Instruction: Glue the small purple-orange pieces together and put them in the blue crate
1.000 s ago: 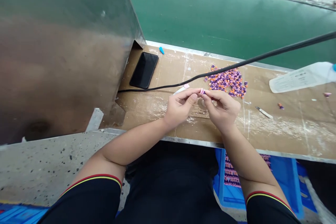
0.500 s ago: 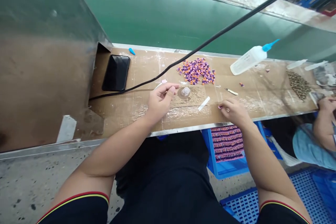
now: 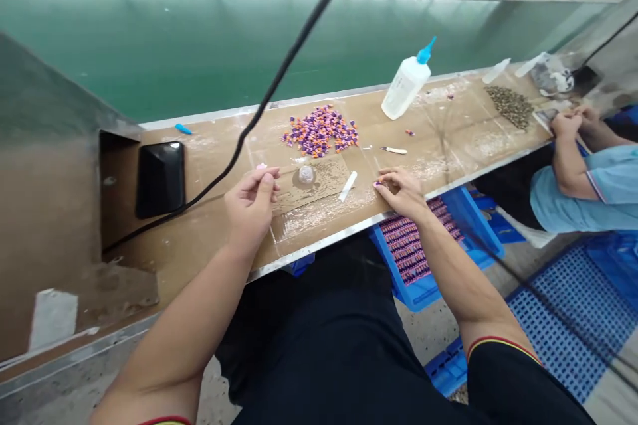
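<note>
My left hand (image 3: 252, 209) is closed in a pinch just left of a cardboard piece (image 3: 326, 179) with wet-looking spots. What its fingertips hold, if anything, is too small to make out. A whitish, clear lump (image 3: 306, 174) rests on that cardboard. Near the bench's front edge, my right hand (image 3: 403, 194) pinches a small purple-and-pink piece (image 3: 377, 183). Behind the cardboard lies a heap of small purple, pink and orange pieces (image 3: 321, 131). Between the hands is a white strip (image 3: 347, 186). A small knife (image 3: 393, 151) lies beyond my right hand.
A white bottle with a blue tip (image 3: 406, 87) stands at the back. A black phone (image 3: 159, 179) lies at left, with a black cable (image 3: 272, 89) crossing the bench. A blue crate (image 3: 416, 295) holds rows of pieces below. At right, a co-worker's hands (image 3: 568, 123) are near brownish bits (image 3: 509, 106).
The camera view has turned, so the bench appears shifted left. My left hand stays left of the cardboard, and my right hand still pinches the small purple-and-pink piece.
</note>
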`<state>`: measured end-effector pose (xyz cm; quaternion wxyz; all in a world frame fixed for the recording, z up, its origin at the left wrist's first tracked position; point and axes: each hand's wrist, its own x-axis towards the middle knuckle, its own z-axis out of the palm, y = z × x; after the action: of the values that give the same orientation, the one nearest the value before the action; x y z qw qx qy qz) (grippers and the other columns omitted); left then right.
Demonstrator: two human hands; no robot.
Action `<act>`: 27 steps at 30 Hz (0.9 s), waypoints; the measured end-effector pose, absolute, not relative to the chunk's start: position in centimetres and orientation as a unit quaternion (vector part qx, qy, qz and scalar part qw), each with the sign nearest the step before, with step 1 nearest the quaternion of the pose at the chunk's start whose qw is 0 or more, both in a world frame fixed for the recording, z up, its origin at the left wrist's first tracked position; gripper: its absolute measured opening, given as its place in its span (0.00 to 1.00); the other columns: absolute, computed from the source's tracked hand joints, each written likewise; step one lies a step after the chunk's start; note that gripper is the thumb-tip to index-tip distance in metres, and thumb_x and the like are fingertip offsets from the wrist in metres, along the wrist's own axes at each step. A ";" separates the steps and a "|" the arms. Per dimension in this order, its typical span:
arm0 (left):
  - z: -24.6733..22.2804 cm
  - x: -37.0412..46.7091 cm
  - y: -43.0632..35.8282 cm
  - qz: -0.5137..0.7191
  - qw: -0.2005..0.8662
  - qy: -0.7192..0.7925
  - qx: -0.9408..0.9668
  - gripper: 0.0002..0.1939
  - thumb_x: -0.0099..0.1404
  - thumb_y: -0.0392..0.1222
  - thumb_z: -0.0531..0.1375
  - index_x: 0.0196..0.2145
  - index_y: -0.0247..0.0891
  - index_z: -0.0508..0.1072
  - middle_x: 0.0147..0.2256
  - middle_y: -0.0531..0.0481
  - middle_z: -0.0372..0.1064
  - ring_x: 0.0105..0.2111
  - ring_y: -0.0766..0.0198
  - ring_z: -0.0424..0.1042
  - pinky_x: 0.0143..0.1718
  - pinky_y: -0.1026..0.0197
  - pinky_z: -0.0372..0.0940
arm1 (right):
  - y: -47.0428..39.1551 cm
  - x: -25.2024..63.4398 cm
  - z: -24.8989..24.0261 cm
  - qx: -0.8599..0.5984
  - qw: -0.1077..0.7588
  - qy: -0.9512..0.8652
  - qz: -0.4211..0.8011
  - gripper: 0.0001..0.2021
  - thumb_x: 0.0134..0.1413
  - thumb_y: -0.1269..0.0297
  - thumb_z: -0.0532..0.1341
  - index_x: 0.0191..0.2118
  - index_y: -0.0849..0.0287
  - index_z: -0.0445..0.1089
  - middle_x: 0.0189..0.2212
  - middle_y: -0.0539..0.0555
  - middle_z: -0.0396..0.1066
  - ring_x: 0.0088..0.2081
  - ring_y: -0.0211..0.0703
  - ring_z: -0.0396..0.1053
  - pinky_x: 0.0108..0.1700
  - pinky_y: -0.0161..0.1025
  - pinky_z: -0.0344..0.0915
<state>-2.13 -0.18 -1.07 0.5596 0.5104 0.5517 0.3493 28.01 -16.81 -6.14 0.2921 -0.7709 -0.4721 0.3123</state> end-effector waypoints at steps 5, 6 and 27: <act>-0.9 -1.7 0.1 0.367 0.550 0.570 0.488 0.17 0.63 0.55 0.74 0.37 0.37 0.85 0.34 0.45 0.78 0.27 0.70 0.71 0.26 0.69 0.65 | -18.5 28.8 -5.4 -0.778 0.376 -0.351 0.359 0.15 0.62 0.49 0.68 0.41 0.57 0.78 0.44 0.59 0.81 0.44 0.48 0.80 0.52 0.50 0.78; -0.8 -1.5 0.1 0.372 0.550 0.577 0.475 0.19 0.60 0.55 0.75 0.36 0.36 0.84 0.33 0.45 0.78 0.27 0.69 0.71 0.25 0.69 0.64 | -19.6 29.6 -5.1 -0.784 0.396 -0.312 0.363 0.16 0.61 0.48 0.68 0.42 0.57 0.77 0.43 0.58 0.82 0.43 0.47 0.80 0.51 0.49 0.79; -0.3 -0.9 0.6 0.379 0.473 0.573 0.552 0.13 0.55 0.48 0.70 0.32 0.35 0.82 0.30 0.48 0.78 0.21 0.69 0.69 0.20 0.65 0.62 | -39.4 39.6 -5.4 -0.769 -0.400 -0.160 0.473 0.12 0.66 0.72 0.64 0.49 0.68 0.84 0.51 0.73 0.80 0.57 0.62 0.79 0.54 0.47 0.76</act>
<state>-0.86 0.55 -0.34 0.4731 0.5517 0.5728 0.3791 39.55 -39.35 -5.38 -0.3996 -0.7688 -0.1597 0.4731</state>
